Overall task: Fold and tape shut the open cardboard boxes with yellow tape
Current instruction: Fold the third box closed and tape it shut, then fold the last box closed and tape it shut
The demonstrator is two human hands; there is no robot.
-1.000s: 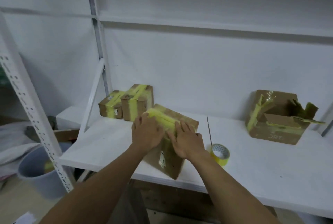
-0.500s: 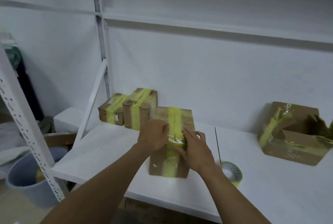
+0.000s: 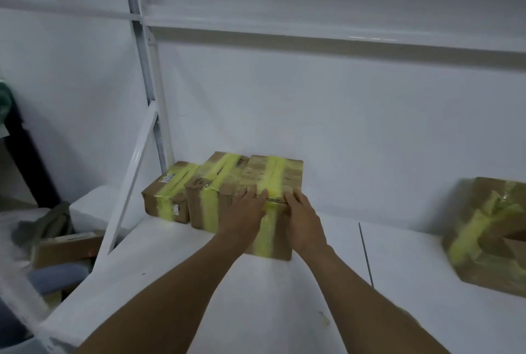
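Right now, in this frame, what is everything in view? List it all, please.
front taped box: 1, brown with yellow tape, mid-shelf, under both hands
other taped boxes: 2, brown with yellow tape, side by side to its left
crumpled box: 1, brown with yellow tape, shelf's right edge, blurred
shelf: 1, white, bears the boxes
upright post: 1, white, left
loose cardboard: 1, brown, lower left
left hand: flat on front box
right hand: flat on front box
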